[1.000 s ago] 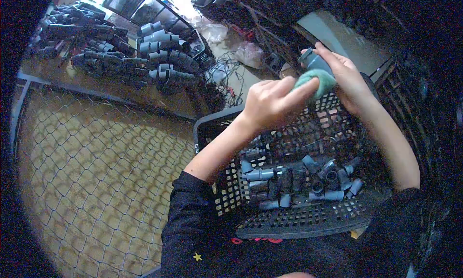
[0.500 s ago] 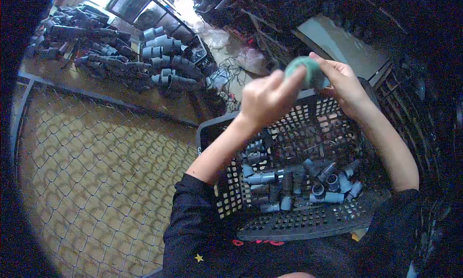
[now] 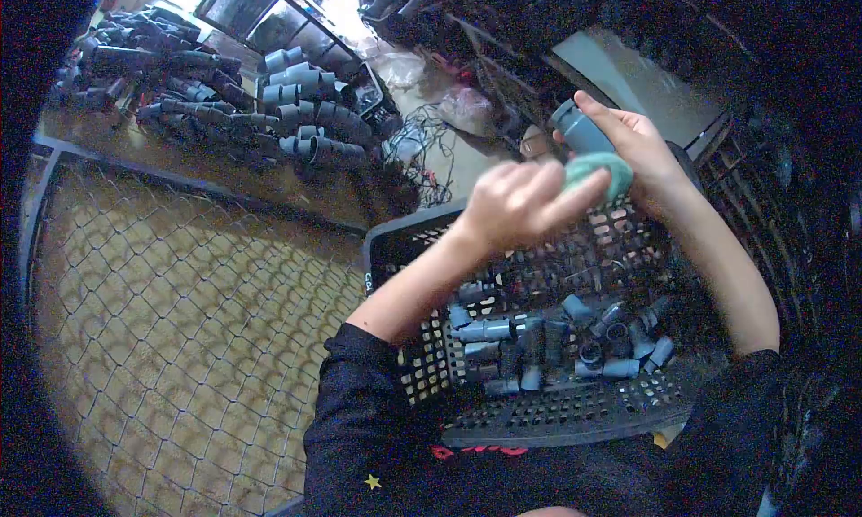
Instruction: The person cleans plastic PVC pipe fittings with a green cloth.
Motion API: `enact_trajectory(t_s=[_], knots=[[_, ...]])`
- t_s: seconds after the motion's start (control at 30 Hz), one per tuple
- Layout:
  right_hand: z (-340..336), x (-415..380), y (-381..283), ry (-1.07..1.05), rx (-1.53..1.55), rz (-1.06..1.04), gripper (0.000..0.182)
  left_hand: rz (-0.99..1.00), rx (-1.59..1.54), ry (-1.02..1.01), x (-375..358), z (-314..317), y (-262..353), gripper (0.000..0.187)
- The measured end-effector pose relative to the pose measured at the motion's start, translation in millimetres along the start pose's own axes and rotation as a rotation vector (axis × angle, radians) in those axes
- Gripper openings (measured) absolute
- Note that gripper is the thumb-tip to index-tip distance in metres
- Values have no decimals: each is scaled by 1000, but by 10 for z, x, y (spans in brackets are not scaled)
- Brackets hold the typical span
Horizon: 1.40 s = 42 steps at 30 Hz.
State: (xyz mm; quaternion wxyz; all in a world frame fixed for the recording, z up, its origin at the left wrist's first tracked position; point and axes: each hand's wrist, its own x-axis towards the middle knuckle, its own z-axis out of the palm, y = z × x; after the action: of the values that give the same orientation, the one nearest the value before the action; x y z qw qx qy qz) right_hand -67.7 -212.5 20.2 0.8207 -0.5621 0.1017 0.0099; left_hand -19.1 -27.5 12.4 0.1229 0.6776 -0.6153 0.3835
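My right hand is closed around a blue-grey plastic pipe fitting, its open end pointing up and left. My left hand, smeared by motion, pinches a soft green pad against the lower end of that fitting. Both hands are raised over the far side of a black perforated plastic crate. In the bottom of the crate lie several smaller grey pipe fittings, heaped loosely.
A wire mesh panel in a metal frame stands at the left. Beyond it are piles of grey pipe fittings. Tangled cables and plastic bags lie on the floor behind the crate. A pale board is at the upper right.
My left hand has moved the green pad from the fitting's open end down and right to its lower end, uncovering the rim. My right hand has stayed nearly in place.
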Motion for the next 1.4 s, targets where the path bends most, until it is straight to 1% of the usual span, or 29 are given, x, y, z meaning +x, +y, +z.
enact_trajectory(t_s=[0.03, 0.07, 0.1, 0.17, 0.23, 0.27, 0.3, 0.37, 0.43, 0.47, 0.5, 0.57, 0.6, 0.63, 0.7, 0.77, 0.8, 0.83, 0.93, 0.97, 1.03, 1.07, 1.17, 1.2, 1.27, 1.3, 1.33, 1.37, 1.4], knots=[[1, -18, 4, 4, 16, -16, 40, -26, -31, -6, -12, -2, -91, 42], [0, -38, -5, 10, 33, -35, 40, -71, -96, 41, -10, -3, -155, 43], [-3, -50, -13, 18, 49, -58, 39, -211, -98, -5, -38, 5, -174, 44], [-4, -46, 8, 25, -6, -66, 39, -338, -163, 71, -84, 95, -200, 45], [-5, -10, 48, 47, -75, -108, 40, -246, -171, 3, -101, 51, -122, 46], [-8, 11, 55, 40, -85, -93, 40, -153, -185, -11, -85, 39, -84, 45], [-14, 30, 64, 35, -95, -76, 40, -24, -74, -29, -68, 41, -59, 44], [-6, 12, 67, 7, -104, -62, 40, -31, -84, -15, -38, 5, -134, 44], [35, -70, 8, -36, -100, -75, 40, -211, -84, 29, -85, 63, -254, 47], [103, -86, -6, 0, -40, -99, 39, -234, -71, 9, -113, 56, -273, 47], [85, -72, 1, -8, -59, -101, 39, -256, -58, -9, -108, 38, -291, 46], [26, -20, 23, -25, -99, -106, 40, -171, -107, 19, -122, 48, -230, 44], [37, -9, 23, -23, -91, -94, 40, -91, -119, -32, -93, 10, -163, 42], [54, 1, 26, -21, -84, -80, 40, 28, -68, -23, -96, 47, -109, 41], [59, 6, 31, -13, -74, -80, 41, 50, -45, -26, -80, 11, -156, 40], [53, 2, 36, 4, -55, -114, 42, -147, -96, 57, -79, 15, -268, 40], [48, -18, 9, 7, -78, -71, 42, -271, -76, 5, -101, 2, -299, 43], [37, -21, 14, 25, -90, -78, 42, -325, -84, 10, -105, 11, -325, 43], [14, 5, 33, 53, -119, -100, 42, -246, -184, 30, -92, 16, -182, 44], [11, 16, 45, 49, -119, -105, 42, -130, -153, -21, -106, 42, -141, 45], [18, 4, 44, 47, -117, -92, 41, 49, -62, -2, -62, 56, -97, 45], [40, -20, 28, 49, -113, -75, 40, -2, -54, -30, -48, 22, -124, 43], [24, -39, 44, 45, -79, -37, 39, -252, -40, 37, -88, 74, -274, 41], [26, -31, 55, 35, -60, -48, 39, -277, -53, 35, -100, 74, -278, 42], [-64, 86, 175, 36, -46, -111, 41, -130, -98, -26, -101, 54, -190, 43], [-50, 77, 152, 24, -69, -98, 41, -58, -121, -57, -105, 45, -115, 43], [-24, 54, 113, 12, -93, -82, 41, 31, -42, -41, -97, 44, -44, 43], [-6, 36, 91, 2, -117, -66, 42, 19, -30, -15, -93, 55, -69, 40], [-2, 35, 92, 2, -143, -101, 46, 8, -20, 9, -93, 67, -135, 38]])
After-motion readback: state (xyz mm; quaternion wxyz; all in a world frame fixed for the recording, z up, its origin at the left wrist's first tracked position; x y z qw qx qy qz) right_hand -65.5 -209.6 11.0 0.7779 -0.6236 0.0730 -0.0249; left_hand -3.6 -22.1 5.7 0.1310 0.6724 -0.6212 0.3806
